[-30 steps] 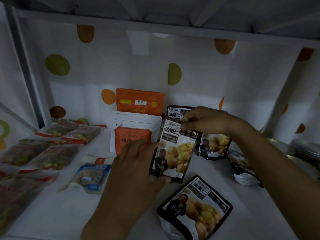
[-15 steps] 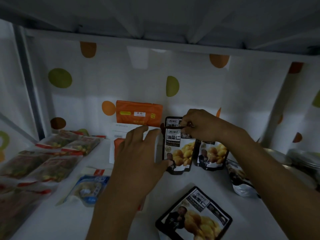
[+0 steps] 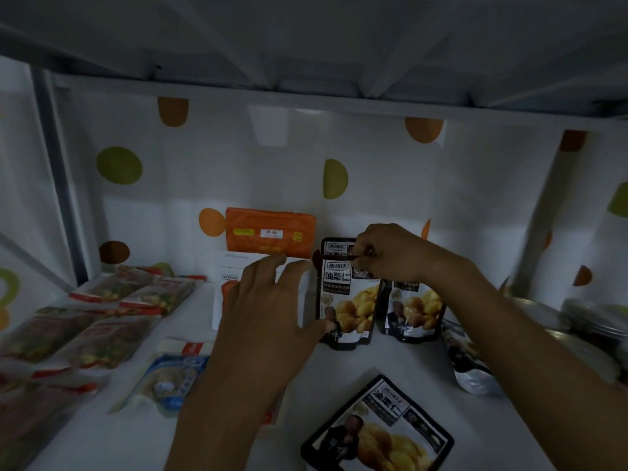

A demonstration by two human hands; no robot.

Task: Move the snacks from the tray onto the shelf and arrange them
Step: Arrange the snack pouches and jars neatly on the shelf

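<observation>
Step in hand: you are standing the chestnut pouch [image 3: 350, 300] upright at frame centre on the shelf [image 3: 407, 363], just in front of the rear pouch [image 3: 336, 245] and beside the neighbour pouch [image 3: 413, 311].

Your right hand [image 3: 390, 253] pinches its top edge. Your left hand [image 3: 268, 317], fingers spread, steadies the lower left corner with the thumb.

A second ago the pouch leaned; now it is vertical.

Next, likely: release gently, confirm it stands, then take the flat pouch [image 3: 377, 426] at lower centre.

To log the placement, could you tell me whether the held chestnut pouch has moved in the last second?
Yes. The pouch, pinched by the right hand, has swung from tilted to upright and shifted back toward the orange pack.
</observation>
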